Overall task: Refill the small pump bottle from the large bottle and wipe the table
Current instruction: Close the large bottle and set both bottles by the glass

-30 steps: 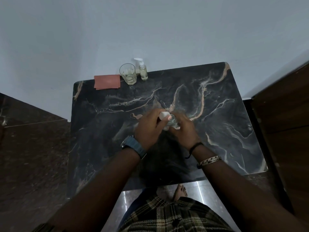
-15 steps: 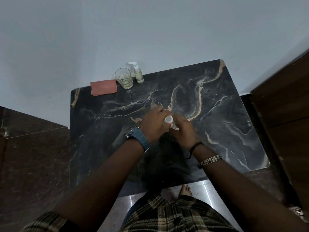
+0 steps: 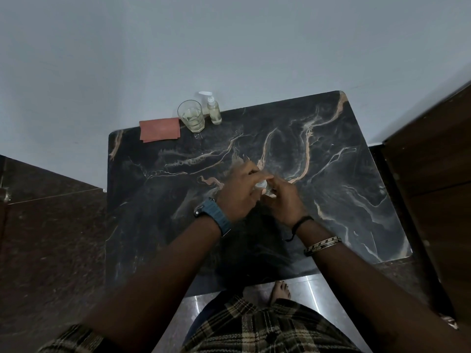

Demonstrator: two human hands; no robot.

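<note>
**Cap work on the little bottle, mid-table**

Both hands are huddling over a small clear bottle (image 3: 262, 186) in the middle of the marble table (image 3: 344, 174). The left hand (image 3: 239, 192) is curling its fingers round the white cap end, and the right hand (image 3: 283, 200) is gripping the body from the other side. Compared with a second ago, the white cap was showing clearly between the fingers; now the fingers are covering most of it, so I'm guessing a twisting step is underway, opening or closing I can't tell. The hands have also drifted slightly up the tabletop. At the far edge, the small pump bottle (image 3: 214, 110), the drinking glass (image 3: 191, 115) with pale liquid and the red cloth (image 3: 160, 129) are sitting just as before, untouched, so wiping is still ahead.
</note>
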